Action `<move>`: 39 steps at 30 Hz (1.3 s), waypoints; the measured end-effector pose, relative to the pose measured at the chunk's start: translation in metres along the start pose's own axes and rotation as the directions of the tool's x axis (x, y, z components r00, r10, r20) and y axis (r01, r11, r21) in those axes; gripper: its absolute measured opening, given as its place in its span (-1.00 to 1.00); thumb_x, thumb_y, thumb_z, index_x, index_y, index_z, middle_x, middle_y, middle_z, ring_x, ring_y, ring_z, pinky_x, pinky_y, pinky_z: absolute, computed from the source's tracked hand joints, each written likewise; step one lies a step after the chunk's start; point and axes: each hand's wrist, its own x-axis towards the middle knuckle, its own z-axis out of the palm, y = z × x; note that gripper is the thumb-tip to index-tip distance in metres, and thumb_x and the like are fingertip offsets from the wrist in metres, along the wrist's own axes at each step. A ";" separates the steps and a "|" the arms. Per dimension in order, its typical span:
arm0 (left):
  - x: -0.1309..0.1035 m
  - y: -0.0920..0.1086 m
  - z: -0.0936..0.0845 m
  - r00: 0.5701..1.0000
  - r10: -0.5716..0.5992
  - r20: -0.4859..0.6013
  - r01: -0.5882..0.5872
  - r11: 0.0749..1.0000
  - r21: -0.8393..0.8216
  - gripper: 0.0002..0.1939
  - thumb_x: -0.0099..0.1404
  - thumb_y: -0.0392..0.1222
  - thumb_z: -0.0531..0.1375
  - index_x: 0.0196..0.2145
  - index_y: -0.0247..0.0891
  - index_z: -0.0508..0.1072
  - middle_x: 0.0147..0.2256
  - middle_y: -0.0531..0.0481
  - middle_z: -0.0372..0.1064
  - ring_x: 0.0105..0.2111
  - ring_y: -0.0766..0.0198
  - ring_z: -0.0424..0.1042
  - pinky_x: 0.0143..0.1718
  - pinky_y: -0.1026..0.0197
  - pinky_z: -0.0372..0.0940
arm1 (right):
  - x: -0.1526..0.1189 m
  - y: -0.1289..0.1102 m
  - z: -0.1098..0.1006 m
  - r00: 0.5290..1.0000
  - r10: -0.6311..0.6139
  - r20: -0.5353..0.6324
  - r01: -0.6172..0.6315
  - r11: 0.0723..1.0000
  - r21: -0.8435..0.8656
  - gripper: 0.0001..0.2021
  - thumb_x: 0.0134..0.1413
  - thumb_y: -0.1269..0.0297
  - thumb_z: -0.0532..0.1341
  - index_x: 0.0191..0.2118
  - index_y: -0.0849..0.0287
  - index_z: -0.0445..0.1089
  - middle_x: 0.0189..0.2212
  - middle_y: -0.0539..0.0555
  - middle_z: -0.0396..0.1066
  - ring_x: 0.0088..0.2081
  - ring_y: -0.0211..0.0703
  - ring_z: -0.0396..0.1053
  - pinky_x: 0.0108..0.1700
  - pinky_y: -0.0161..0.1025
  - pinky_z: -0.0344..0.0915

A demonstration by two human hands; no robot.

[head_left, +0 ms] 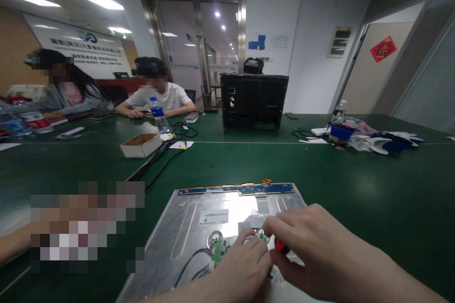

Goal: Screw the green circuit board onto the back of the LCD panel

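A flat silver metal panel [185, 232], like the back of a display, lies in front of me with a blue circuit strip [231, 190] along its far edge. A smaller green circuit board [217, 248] sits on it, with a screw [215, 238] in a round mount and dark cables at its left. My left hand [247, 260] is closed over the green board's right part, thumb hidden. Right beside it, my right hand [313, 241] is closed around a red and black tool handle [280, 245]; its tip is hidden.
Another person's forearm [14, 241] reaches in from the left. Beyond are an open cardboard box [140, 146], black cables [156, 161] and a water bottle [159, 114]. A black monitor housing [254, 102] stands ahead; bags and gloves [369, 139] lie at right. Several people sit across the table.
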 end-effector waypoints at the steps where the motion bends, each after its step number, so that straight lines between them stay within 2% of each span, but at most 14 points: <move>1: 0.000 0.000 0.001 1.000 0.005 -0.007 -0.005 1.000 0.001 -0.85 0.43 -0.19 0.22 -0.09 -0.29 0.42 -0.12 -0.06 0.53 -0.07 0.08 0.45 0.15 -0.01 0.16 | 0.000 0.000 0.001 1.000 0.000 -0.005 0.000 1.000 -0.005 -0.87 0.06 0.45 0.14 -0.25 0.13 0.33 -0.41 -0.02 0.46 -0.46 -0.23 0.30 -0.44 -0.26 -0.04; 9: -0.002 0.000 0.002 0.999 -0.003 -0.051 0.002 1.000 -0.016 -0.80 0.42 -0.19 0.25 -0.04 -0.28 0.42 -0.09 -0.04 0.54 -0.06 0.13 0.45 0.15 0.02 0.17 | 0.000 -0.002 -0.006 0.999 -0.004 0.040 0.002 1.000 0.030 -0.86 0.08 0.41 0.16 -0.20 0.13 0.35 -0.32 -0.01 0.49 -0.40 -0.23 0.34 -0.42 -0.26 0.04; 13: -0.001 -0.001 0.000 0.999 0.015 -0.048 -0.015 1.000 -0.011 -0.84 0.41 -0.21 0.25 -0.09 -0.29 0.44 -0.13 -0.05 0.55 -0.10 0.12 0.47 0.16 0.00 0.14 | 0.000 -0.002 -0.006 0.999 0.002 0.040 -0.003 1.000 0.015 -0.85 0.08 0.43 0.15 -0.21 0.12 0.35 -0.34 -0.02 0.48 -0.40 -0.22 0.35 -0.43 -0.25 0.03; 17: -0.001 0.000 -0.004 0.998 0.018 -0.056 -0.021 0.999 -0.050 -0.78 0.42 -0.19 0.22 -0.02 -0.28 0.42 -0.08 -0.07 0.54 -0.06 0.09 0.45 0.17 -0.03 0.13 | 0.000 -0.002 -0.005 0.999 0.003 0.038 -0.004 1.000 0.020 -0.86 0.07 0.43 0.16 -0.22 0.12 0.35 -0.35 -0.03 0.48 -0.42 -0.22 0.34 -0.43 -0.25 0.03; 23: -0.002 0.000 -0.003 0.997 0.004 -0.081 -0.008 0.999 -0.047 -0.87 0.43 -0.22 0.20 -0.09 -0.27 0.45 -0.14 -0.04 0.55 -0.09 0.13 0.46 0.19 -0.01 0.10 | 0.000 -0.002 -0.006 0.999 -0.005 0.035 0.004 1.000 0.021 -0.84 0.05 0.44 0.17 -0.22 0.12 0.35 -0.35 -0.04 0.49 -0.42 -0.23 0.35 -0.44 -0.26 0.02; 29: -0.003 -0.001 0.005 0.999 -0.005 -0.047 0.003 0.999 -0.047 -0.80 0.44 -0.18 0.21 -0.03 -0.28 0.43 -0.09 -0.05 0.54 -0.03 0.11 0.44 0.21 -0.02 0.10 | 0.001 -0.003 -0.005 0.999 -0.002 0.037 0.002 1.000 0.003 -0.84 0.04 0.45 0.17 -0.23 0.12 0.34 -0.36 -0.03 0.48 -0.42 -0.22 0.35 -0.44 -0.26 0.02; 33: -0.004 0.000 0.003 0.998 -0.007 -0.057 0.003 0.997 -0.073 -0.76 0.44 -0.21 0.19 0.04 -0.28 0.40 -0.02 -0.06 0.51 0.01 0.10 0.43 0.20 0.00 0.12 | 0.001 -0.002 -0.005 0.999 0.003 0.054 -0.003 1.000 0.009 -0.85 0.05 0.43 0.18 -0.22 0.11 0.34 -0.34 -0.03 0.49 -0.41 -0.22 0.35 -0.44 -0.25 0.03; 39: -0.003 0.000 0.000 0.997 -0.005 -0.076 -0.002 0.996 -0.085 -0.78 0.45 -0.19 0.17 0.01 -0.29 0.42 -0.05 -0.08 0.53 -0.02 0.09 0.44 0.17 0.00 0.14 | -0.001 -0.001 -0.005 0.999 -0.010 0.030 0.010 1.000 0.019 -0.85 0.07 0.43 0.17 -0.21 0.11 0.34 -0.35 -0.04 0.48 -0.43 -0.22 0.32 -0.45 -0.25 0.00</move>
